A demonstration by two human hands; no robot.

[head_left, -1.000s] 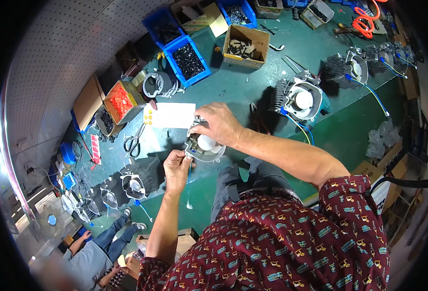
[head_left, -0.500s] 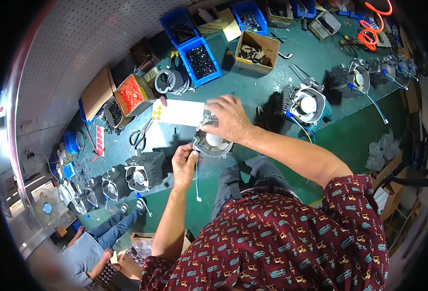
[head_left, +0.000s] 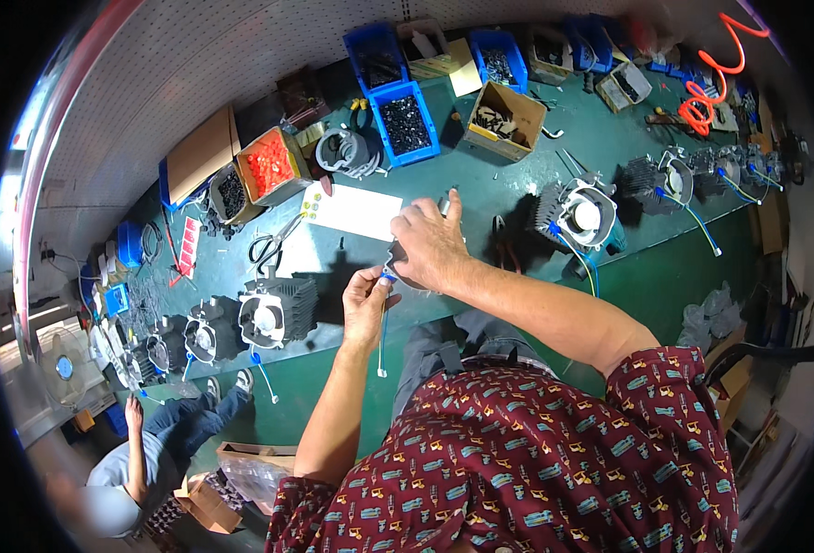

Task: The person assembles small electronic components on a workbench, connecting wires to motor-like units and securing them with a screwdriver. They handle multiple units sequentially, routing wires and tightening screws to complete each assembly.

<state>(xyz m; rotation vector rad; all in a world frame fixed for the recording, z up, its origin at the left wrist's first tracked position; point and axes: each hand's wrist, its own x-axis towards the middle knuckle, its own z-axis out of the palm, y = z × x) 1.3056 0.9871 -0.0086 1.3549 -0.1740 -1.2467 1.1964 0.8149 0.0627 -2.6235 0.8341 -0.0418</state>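
Metal casing (head_left: 395, 253), mostly hidden in the half-curled grip of right hand (head_left: 433, 247); left hand (head_left: 366, 302), just beside, pinches its blue-sleeved lead (head_left: 389, 275), which could, I judge, strain if twisted.

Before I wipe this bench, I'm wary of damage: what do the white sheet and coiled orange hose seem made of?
White sheet: probably paper or thin card, matte-looking, flat. Coiled orange hose: likely flexible plastic, given its bright, smooth loops.
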